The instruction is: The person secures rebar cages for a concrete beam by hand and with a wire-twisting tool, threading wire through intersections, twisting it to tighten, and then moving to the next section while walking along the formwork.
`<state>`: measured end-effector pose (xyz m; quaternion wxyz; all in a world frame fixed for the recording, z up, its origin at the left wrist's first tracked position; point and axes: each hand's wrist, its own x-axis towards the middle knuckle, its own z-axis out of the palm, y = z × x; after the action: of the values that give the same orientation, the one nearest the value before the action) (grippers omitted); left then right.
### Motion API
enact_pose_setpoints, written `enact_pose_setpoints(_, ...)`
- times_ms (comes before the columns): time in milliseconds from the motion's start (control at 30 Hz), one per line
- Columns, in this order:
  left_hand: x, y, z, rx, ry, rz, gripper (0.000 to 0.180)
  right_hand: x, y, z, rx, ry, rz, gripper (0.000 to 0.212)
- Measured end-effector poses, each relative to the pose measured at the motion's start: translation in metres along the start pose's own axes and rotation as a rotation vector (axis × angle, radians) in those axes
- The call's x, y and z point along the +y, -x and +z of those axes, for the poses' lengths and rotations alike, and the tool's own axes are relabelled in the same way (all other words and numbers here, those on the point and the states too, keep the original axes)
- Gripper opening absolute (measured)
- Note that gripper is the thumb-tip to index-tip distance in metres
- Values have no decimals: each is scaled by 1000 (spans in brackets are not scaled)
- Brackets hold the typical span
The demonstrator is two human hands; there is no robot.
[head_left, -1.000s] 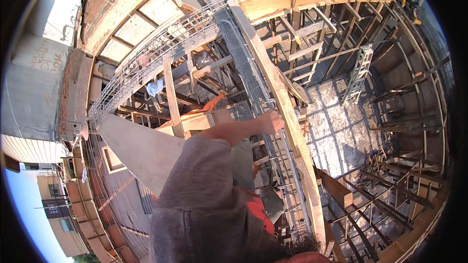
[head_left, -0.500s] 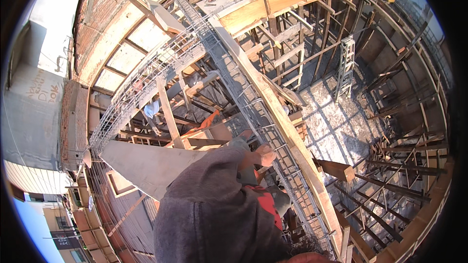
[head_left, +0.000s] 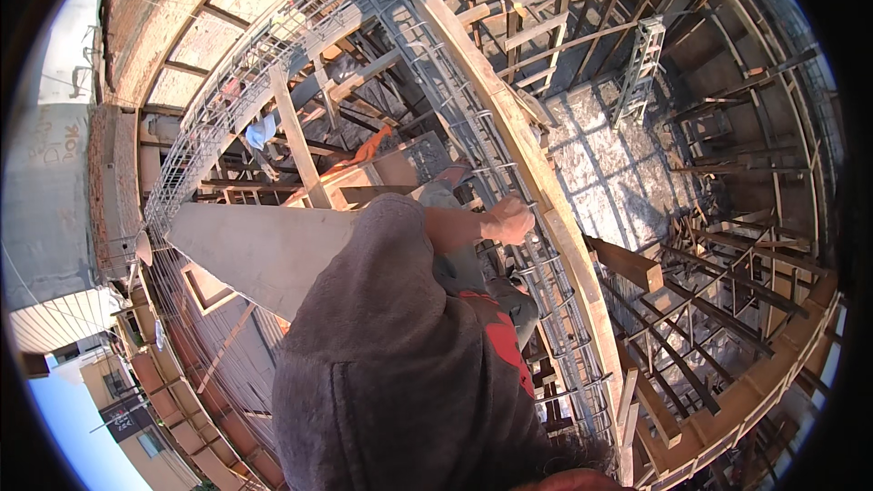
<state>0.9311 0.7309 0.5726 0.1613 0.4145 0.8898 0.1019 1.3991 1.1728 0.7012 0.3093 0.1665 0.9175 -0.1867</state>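
My left hand [head_left: 507, 220] is closed in a fist at the edge of the long steel rebar cage [head_left: 459, 114]. What the fingers hold, if anything, is hidden. My bent left arm, in a dark grey sleeve, reaches across from the left. The cage has long bars tied with square stirrups and runs diagonally beside a wooden formwork board [head_left: 532, 164]. My legs, in grey trousers, straddle the area below the hand, and a foot [head_left: 453, 175] rests left of the cage. My right hand does not show; my torso covers the lower middle of the view.
Left of me lies a pale flat panel [head_left: 264, 250]. A curved rebar cage [head_left: 232, 95] arcs beyond it. On the right, a deep drop holds timber props, a stepladder [head_left: 641, 73] and a sunlit floor [head_left: 609, 173]. A beam end [head_left: 627, 264] juts beside the formwork.
The view has tilted, so the scene sits higher and the co-worker at the top has left the picture. My left hand, still closed, has shifted slightly along the cage, away from me.
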Motion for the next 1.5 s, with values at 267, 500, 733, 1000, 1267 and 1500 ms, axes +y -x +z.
enact_pose_setpoints(267,69,-10,-42,-106,66,6,14,66,132,-79,46,146,94,31)
enact_pose_setpoints(500,49,-25,-21,-181,191,7,19,35,147,-111,134,189,59,37)
enact_pose_setpoints(733,-92,-23,-21,-278,28,-89,23,-174,9,-127,90,239,113,47)
enact_pose_setpoints(1000,-215,-1,15,-128,-191,-157,52,-191,-142,-7,-35,-20,-36,48)
enact_pose_setpoints(1267,-174,6,35,-298,-46,-114,72,-232,-287,109,2,10,-85,52)
enact_pose_setpoints(1500,-144,0,49,-164,-8,55,70,-254,-365,155,137,-14,-275,46)
